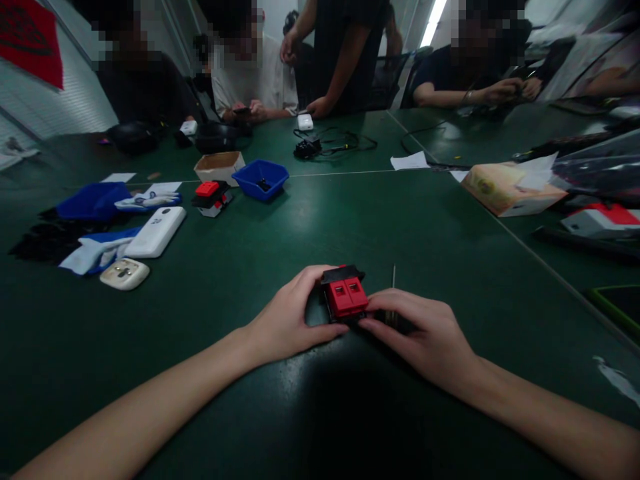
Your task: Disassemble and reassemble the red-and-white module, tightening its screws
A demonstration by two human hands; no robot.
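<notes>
A small red-and-black plastic block (347, 297) with two square slots in its red face is held just above or on the green table, in front of me. My left hand (290, 313) grips it from the left, thumb along the near side and fingers around the back. At its right lower corner, the thumb and index finger of my right hand (423, 327) pinch the block. A thin metal rod (393, 275) sticks up by the right hand's curled fingers; its lower end is mostly hidden, and I cannot tell whether that hand holds it.
Left on the table (225, 413) lie a white phone-shaped case (157, 232), a cream rounded piece (125, 274) and gloves (100, 252). Farther back are a similar red, black and white block (212, 197), a blue bin (261, 179) and cables. A tissue box (510, 190) stands right. Several people are opposite.
</notes>
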